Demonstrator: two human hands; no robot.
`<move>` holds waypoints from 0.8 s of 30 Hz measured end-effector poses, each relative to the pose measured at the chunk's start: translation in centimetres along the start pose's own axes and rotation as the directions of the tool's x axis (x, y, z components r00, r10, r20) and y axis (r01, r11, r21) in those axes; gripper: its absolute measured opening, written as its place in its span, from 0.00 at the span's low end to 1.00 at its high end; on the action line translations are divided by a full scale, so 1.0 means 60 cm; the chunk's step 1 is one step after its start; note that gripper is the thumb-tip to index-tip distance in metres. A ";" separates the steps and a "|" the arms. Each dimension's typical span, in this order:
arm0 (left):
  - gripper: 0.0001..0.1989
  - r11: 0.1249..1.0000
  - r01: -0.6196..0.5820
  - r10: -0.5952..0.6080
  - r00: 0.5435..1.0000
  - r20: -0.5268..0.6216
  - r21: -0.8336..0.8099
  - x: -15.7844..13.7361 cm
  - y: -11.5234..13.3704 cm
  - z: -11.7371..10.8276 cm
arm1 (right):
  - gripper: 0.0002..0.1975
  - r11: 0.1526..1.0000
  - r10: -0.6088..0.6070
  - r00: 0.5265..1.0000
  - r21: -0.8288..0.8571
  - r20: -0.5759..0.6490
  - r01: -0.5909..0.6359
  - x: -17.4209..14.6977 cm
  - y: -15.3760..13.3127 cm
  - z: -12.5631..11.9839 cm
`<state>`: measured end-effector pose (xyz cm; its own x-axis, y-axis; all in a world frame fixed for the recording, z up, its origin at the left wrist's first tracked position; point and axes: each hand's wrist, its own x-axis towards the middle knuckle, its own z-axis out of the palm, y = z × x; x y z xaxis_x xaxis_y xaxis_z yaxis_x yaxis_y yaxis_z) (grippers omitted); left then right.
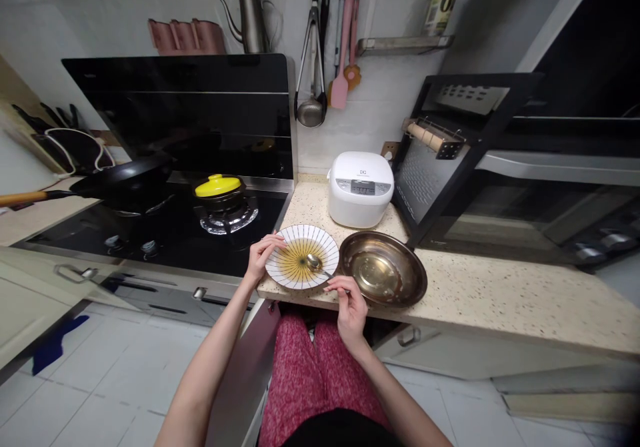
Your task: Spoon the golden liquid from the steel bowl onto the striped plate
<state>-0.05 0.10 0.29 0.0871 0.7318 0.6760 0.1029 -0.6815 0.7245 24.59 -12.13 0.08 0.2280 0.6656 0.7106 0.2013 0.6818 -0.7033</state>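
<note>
A white plate (326, 244) with dark radiating lines rests near the counter's front edge, a thin yellowish liquid pooled in it. My left hand (260, 255) is closed on the plate's left rim, its fingertips over the edge. Pinched in my right hand (352, 312) is the handle of a metal spoon (314, 261). The spoon's bowl lies in the liquid near the plate's middle. Just right of the plate, beside my right hand, sits a wide brownish metal bowl (383, 270) with a wet-looking bottom.
Behind these stands a white rice cooker (361, 193). Left is a gas hob with a yellow-lidded pot (218, 188) and a black wok (125, 177). A black rack (425, 160) and an oven (540, 200) stand right. Below the counter, a cabinet door (245, 373) hangs open near my legs.
</note>
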 end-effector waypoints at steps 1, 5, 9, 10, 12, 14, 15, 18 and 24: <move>0.18 1.000 0.001 -0.001 1.000 0.001 0.003 0.000 0.000 0.000 | 0.13 1.000 0.003 1.000 0.009 -0.012 -0.002 -0.001 0.000 -0.001; 0.18 1.000 0.000 0.000 1.000 0.002 0.006 0.000 0.001 0.000 | 0.13 0.999 0.017 0.999 0.032 -0.045 -0.016 -0.001 -0.001 -0.003; 0.18 1.000 0.001 -0.001 1.000 -0.001 0.005 0.000 0.000 -0.001 | 0.13 0.999 0.024 0.998 0.050 -0.061 -0.021 0.000 -0.003 -0.006; 0.18 1.000 0.000 0.000 1.000 -0.001 0.003 0.000 0.000 -0.001 | 0.12 0.998 0.022 0.998 0.053 -0.062 -0.019 0.001 -0.004 -0.007; 0.18 1.000 -0.006 0.006 1.000 0.000 0.001 0.000 -0.001 -0.001 | 0.12 0.998 0.019 0.998 0.056 -0.065 -0.016 0.002 -0.006 -0.010; 0.18 1.000 -0.010 0.010 1.000 0.002 0.000 0.000 -0.001 -0.001 | 0.12 0.999 0.016 0.998 0.050 -0.066 -0.013 0.004 -0.008 -0.013; 0.18 1.000 -0.009 0.009 1.000 0.003 0.000 0.000 -0.001 -0.001 | 0.12 0.999 0.014 0.998 0.045 -0.066 -0.011 0.005 -0.008 -0.014; 0.18 1.000 0.002 -0.002 1.000 0.000 0.004 0.001 0.000 -0.001 | 0.12 1.000 0.012 0.998 0.027 -0.061 -0.010 0.009 -0.010 -0.017; 0.18 1.000 0.008 -0.008 1.000 -0.004 0.005 0.001 0.001 0.000 | 0.12 1.000 -0.010 0.997 0.014 -0.072 0.011 0.016 -0.020 -0.025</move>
<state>-0.06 0.07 0.37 0.0819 0.7368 0.6711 0.1082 -0.6760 0.7289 26.01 -12.75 1.55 0.2944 0.6352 0.7140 0.1901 0.6933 -0.6952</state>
